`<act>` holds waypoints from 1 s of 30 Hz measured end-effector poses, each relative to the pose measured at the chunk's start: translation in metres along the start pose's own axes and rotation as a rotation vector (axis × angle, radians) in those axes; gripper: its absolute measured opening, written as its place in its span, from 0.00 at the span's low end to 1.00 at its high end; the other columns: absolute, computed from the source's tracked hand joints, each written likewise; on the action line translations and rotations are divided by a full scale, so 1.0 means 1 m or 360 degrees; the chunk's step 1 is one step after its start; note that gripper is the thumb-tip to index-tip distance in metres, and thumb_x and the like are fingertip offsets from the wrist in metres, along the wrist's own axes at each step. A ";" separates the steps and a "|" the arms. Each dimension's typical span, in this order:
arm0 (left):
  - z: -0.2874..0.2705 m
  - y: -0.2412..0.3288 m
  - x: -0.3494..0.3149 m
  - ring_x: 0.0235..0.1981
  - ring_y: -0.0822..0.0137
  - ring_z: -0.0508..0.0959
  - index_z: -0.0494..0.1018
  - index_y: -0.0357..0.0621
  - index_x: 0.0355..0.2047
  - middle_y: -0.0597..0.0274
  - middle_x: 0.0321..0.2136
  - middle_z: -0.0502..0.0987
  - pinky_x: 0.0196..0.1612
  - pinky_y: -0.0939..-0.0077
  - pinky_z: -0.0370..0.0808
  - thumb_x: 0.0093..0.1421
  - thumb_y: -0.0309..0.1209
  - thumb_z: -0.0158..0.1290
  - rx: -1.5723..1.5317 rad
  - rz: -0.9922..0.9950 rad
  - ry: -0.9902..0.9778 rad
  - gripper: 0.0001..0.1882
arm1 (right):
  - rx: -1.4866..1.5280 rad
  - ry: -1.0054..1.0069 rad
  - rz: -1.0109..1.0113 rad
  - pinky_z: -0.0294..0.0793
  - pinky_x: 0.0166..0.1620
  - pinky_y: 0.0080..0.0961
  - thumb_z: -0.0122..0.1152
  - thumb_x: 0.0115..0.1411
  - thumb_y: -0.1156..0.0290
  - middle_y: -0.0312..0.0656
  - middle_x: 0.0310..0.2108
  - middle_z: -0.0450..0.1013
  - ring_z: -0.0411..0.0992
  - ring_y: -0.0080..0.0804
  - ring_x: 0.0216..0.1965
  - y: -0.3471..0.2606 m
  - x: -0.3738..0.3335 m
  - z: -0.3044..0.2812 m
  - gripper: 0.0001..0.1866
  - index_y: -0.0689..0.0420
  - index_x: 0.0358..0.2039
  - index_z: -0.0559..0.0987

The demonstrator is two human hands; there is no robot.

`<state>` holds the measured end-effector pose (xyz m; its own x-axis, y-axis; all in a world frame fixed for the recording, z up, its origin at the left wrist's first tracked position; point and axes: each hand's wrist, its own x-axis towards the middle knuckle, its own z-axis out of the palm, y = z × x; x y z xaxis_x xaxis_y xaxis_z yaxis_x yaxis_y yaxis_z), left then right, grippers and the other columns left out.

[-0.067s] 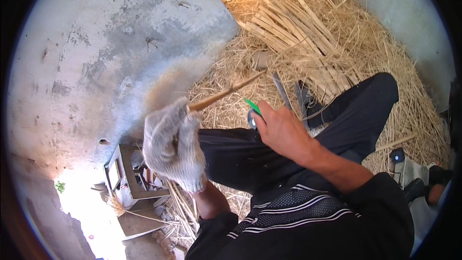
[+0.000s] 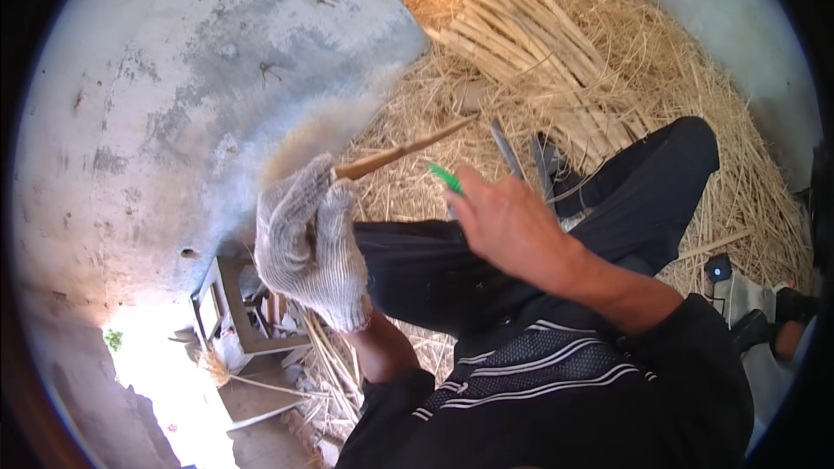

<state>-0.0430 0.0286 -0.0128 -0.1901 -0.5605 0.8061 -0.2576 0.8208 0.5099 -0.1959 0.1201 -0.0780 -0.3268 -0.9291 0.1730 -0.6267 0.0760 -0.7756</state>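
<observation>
My left hand (image 2: pixel 310 252), in a grey knitted work glove, is closed on the near end of a split strip of bamboo or wood (image 2: pixel 395 153). The strip slants up to the right, its narrow far end in the air. My bare right hand (image 2: pixel 514 227) is closed around a slim green object (image 2: pixel 446 177), held apart from the strip. Only its green end shows past the fingers, so its kind stays unclear. Both hands are above my legs in dark trousers (image 2: pixel 426 274). A flat grey metal strip (image 2: pixel 502 143) lies beyond the right hand.
Pale split strips (image 2: pixel 530 52) are piled ahead on a thick layer of shavings (image 2: pixel 678 104). A worn plaster wall (image 2: pixel 208 104) rises at left. Low at left stands a wooden frame like a stool (image 2: pixel 233 308). At far right is part of another person (image 2: pixel 789 343).
My right hand has shifted slightly left, and the green object lies at a flatter angle. The gloved hand and its strip have turned and risen a little.
</observation>
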 end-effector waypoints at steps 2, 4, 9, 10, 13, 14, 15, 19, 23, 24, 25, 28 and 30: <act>0.005 -0.002 0.007 0.30 0.66 0.79 0.81 0.36 0.34 0.54 0.31 0.82 0.34 0.76 0.75 0.50 0.22 0.66 -0.0016 0.0167 0.0036 0.10 | 0.0150 -0.0001 -0.0202 0.70 0.21 0.49 0.55 0.65 0.66 0.56 0.14 0.69 0.73 0.58 0.18 -0.030 -0.008 -0.017 0.12 0.63 0.38 0.70; 0.010 -0.002 0.007 0.31 0.67 0.79 0.81 0.36 0.35 0.54 0.32 0.82 0.33 0.78 0.74 0.50 0.21 0.65 -0.0030 0.0129 0.0036 0.11 | 0.0199 0.0039 -0.0226 0.71 0.22 0.50 0.55 0.65 0.66 0.57 0.14 0.70 0.73 0.60 0.18 -0.019 0.000 -0.007 0.12 0.64 0.37 0.70; 0.008 0.000 0.010 0.32 0.66 0.80 0.81 0.36 0.36 0.53 0.32 0.82 0.34 0.76 0.75 0.49 0.20 0.65 -0.0033 0.0042 0.0058 0.12 | -0.0251 0.0137 -0.0112 0.76 0.23 0.47 0.50 0.66 0.67 0.55 0.17 0.73 0.76 0.57 0.22 0.037 0.027 0.018 0.12 0.66 0.36 0.70; 0.006 -0.001 0.011 0.32 0.66 0.80 0.81 0.35 0.36 0.53 0.32 0.82 0.34 0.77 0.75 0.49 0.20 0.65 -0.0022 0.0050 0.0061 0.12 | -0.0274 0.0188 -0.0163 0.76 0.24 0.48 0.50 0.66 0.67 0.56 0.18 0.73 0.76 0.58 0.23 0.027 0.029 0.014 0.12 0.66 0.36 0.70; -0.002 -0.004 0.008 0.33 0.66 0.80 0.81 0.35 0.35 0.53 0.32 0.82 0.35 0.76 0.75 0.49 0.19 0.65 0.0013 0.0077 0.0067 0.11 | -0.0359 0.0112 -0.0078 0.78 0.27 0.48 0.53 0.63 0.70 0.57 0.18 0.74 0.78 0.55 0.26 0.038 0.028 0.032 0.09 0.64 0.38 0.73; 0.001 -0.002 0.007 0.33 0.66 0.80 0.81 0.35 0.34 0.53 0.32 0.82 0.35 0.76 0.75 0.49 0.19 0.65 0.0023 0.0056 0.0056 0.11 | -0.0453 0.0090 -0.0060 0.78 0.28 0.48 0.54 0.63 0.71 0.58 0.19 0.74 0.79 0.54 0.26 0.063 0.024 0.047 0.10 0.64 0.39 0.74; 0.005 0.003 0.007 0.33 0.66 0.80 0.81 0.35 0.34 0.52 0.32 0.82 0.35 0.76 0.75 0.48 0.19 0.65 0.0028 0.0027 0.0033 0.11 | -0.0617 -0.0361 0.0275 0.79 0.28 0.46 0.53 0.61 0.72 0.57 0.20 0.75 0.79 0.54 0.27 0.117 0.028 0.058 0.11 0.65 0.41 0.76; 0.012 -0.002 0.015 0.31 0.67 0.79 0.80 0.37 0.36 0.54 0.31 0.82 0.33 0.76 0.75 0.50 0.20 0.64 -0.0033 0.0180 0.0069 0.11 | -0.0715 -0.0285 0.0669 0.80 0.39 0.45 0.55 0.59 0.68 0.59 0.31 0.78 0.79 0.55 0.34 0.221 0.012 0.063 0.17 0.67 0.44 0.80; 0.009 -0.006 0.011 0.28 0.70 0.77 0.80 0.36 0.34 0.58 0.27 0.80 0.31 0.80 0.73 0.48 0.21 0.65 -0.0062 -0.0003 0.0114 0.11 | 0.0166 -0.0177 0.0380 0.74 0.32 0.51 0.47 0.68 0.62 0.59 0.23 0.74 0.73 0.63 0.26 0.088 0.035 -0.005 0.18 0.66 0.45 0.71; 0.010 -0.002 0.010 0.27 0.71 0.76 0.80 0.36 0.33 0.59 0.27 0.80 0.30 0.80 0.72 0.48 0.20 0.66 -0.0044 -0.0033 0.0118 0.11 | 0.0220 -0.0110 0.0186 0.71 0.28 0.48 0.48 0.68 0.63 0.59 0.20 0.71 0.73 0.61 0.23 0.054 0.036 -0.018 0.16 0.66 0.43 0.70; 0.007 0.003 0.004 0.26 0.71 0.76 0.80 0.36 0.33 0.60 0.26 0.79 0.29 0.81 0.70 0.47 0.20 0.66 -0.0005 -0.0076 0.0119 0.11 | 0.0288 -0.0061 -0.0005 0.68 0.24 0.46 0.49 0.69 0.64 0.58 0.17 0.69 0.72 0.59 0.20 0.022 0.030 -0.021 0.15 0.67 0.41 0.70; 0.005 0.010 0.006 0.23 0.73 0.72 0.79 0.35 0.32 0.63 0.23 0.76 0.26 0.81 0.66 0.45 0.19 0.67 0.0053 0.0031 0.0083 0.12 | 0.0549 -0.0186 -0.0388 0.68 0.22 0.44 0.54 0.66 0.68 0.55 0.14 0.67 0.72 0.55 0.17 -0.051 0.003 -0.040 0.12 0.65 0.38 0.69; 0.017 0.011 0.005 0.23 0.73 0.72 0.79 0.35 0.31 0.63 0.23 0.76 0.26 0.80 0.66 0.45 0.20 0.67 -0.0024 0.0076 0.0149 0.11 | 0.0513 -0.0073 -0.0295 0.68 0.21 0.44 0.54 0.66 0.68 0.56 0.13 0.67 0.71 0.56 0.16 -0.050 -0.002 -0.025 0.12 0.66 0.38 0.69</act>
<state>-0.0628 0.0334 -0.0084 -0.1122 -0.5082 0.8539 -0.2357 0.8484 0.4740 -0.1821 0.1274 -0.0244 -0.1920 -0.9323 0.3066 -0.4149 -0.2060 -0.8863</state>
